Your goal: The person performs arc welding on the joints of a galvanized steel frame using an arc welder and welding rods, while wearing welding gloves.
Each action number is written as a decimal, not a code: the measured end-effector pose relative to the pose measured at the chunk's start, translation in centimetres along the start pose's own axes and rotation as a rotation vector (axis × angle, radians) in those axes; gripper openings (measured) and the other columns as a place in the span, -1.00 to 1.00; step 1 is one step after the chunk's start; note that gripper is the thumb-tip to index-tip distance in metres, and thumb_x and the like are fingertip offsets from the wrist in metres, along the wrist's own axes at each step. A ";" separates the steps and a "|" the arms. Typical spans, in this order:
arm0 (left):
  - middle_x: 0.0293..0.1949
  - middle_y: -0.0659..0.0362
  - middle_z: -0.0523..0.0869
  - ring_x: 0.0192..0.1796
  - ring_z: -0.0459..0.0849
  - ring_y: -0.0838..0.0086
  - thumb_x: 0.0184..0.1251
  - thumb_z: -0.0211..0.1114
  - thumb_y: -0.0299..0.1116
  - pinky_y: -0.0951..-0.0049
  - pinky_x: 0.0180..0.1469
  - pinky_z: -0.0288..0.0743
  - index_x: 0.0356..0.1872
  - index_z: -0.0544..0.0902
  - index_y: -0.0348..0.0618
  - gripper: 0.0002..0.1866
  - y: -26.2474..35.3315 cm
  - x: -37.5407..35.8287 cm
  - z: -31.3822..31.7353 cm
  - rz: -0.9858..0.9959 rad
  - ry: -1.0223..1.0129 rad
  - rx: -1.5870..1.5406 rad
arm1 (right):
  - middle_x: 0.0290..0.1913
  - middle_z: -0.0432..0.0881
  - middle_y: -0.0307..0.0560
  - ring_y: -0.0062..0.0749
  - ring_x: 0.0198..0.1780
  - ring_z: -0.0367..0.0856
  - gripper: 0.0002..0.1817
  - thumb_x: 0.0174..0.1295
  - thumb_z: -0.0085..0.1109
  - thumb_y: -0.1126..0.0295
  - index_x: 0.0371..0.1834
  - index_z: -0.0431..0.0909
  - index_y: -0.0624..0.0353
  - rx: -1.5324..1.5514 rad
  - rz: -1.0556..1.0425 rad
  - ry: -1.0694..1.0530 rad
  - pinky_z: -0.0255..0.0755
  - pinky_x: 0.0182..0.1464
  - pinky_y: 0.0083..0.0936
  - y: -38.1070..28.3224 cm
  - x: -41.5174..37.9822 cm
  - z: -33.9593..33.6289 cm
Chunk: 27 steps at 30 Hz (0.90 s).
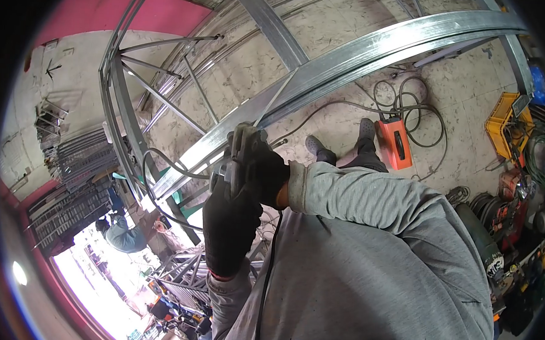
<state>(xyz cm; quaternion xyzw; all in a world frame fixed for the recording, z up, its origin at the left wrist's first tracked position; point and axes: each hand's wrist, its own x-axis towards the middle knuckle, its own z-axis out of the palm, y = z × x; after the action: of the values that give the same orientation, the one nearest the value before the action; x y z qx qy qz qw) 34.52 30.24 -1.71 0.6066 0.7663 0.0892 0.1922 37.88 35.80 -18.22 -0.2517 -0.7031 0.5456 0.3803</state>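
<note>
Both my hands wear dark gloves and are close together at the near end of a long steel beam (pixel 350 67). My left hand (pixel 230 232) is closed around the lower part of a grey metal tool (pixel 241 147) whose exact kind I cannot make out. My right hand (pixel 271 173) is wrapped against the same tool from the right, its fingers partly hidden. A black cable (pixel 162 198) loops on the left and runs up to my hands. Just beyond the tool, a thin pale strip (pixel 277 97) slants across the beam.
An orange welding machine (pixel 396 142) with coiled cables stands on the floor beside my feet (pixel 341 139). A yellow crate (pixel 504 125) and cluttered equipment lie at right. Steel frame uprights (pixel 126 103) rise at left. Another person (pixel 124 233) is at lower left, near stacked metal bars (pixel 81 161).
</note>
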 end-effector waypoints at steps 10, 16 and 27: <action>-0.62 0.30 0.56 -0.65 0.54 0.68 0.65 0.17 -0.36 0.60 -0.65 0.31 -0.02 0.68 -0.25 -0.81 0.4 -0.2 0.4 -0.220 0.038 -0.377 | 0.12 0.56 0.08 -0.05 0.27 0.50 -0.62 0.41 0.01 0.29 0.24 0.51 0.11 -0.135 0.069 -0.311 0.33 0.40 -0.16 -1.5 0.7 -2.0; -0.61 0.27 0.57 -0.66 0.54 0.64 0.64 0.19 -0.31 0.58 -0.65 0.32 -0.12 0.65 -0.26 -0.80 0.3 -0.5 0.8 -0.236 0.110 -0.412 | 0.02 0.54 0.14 0.09 0.10 0.54 -0.53 0.35 0.04 0.19 0.23 0.46 0.23 -0.381 0.107 -0.358 0.39 0.24 -0.04 -3.3 1.6 -3.4; -0.62 0.28 0.56 -0.66 0.54 0.66 0.64 0.16 -0.41 0.56 -0.65 0.33 0.02 0.70 -0.22 -0.82 -0.1 -0.1 -0.1 -0.065 0.019 -0.156 | 0.02 0.55 0.19 -0.01 0.11 0.49 -0.51 0.31 0.04 0.21 0.18 0.50 0.33 -0.857 -0.039 -0.323 0.36 0.14 -0.13 -2.8 1.7 -2.2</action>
<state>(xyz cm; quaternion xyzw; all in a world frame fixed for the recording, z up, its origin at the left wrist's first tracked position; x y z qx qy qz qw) 34.44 30.16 -1.63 0.5636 0.7781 0.1482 0.2345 38.83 37.58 -14.83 -0.2848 -0.9202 0.2305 0.1376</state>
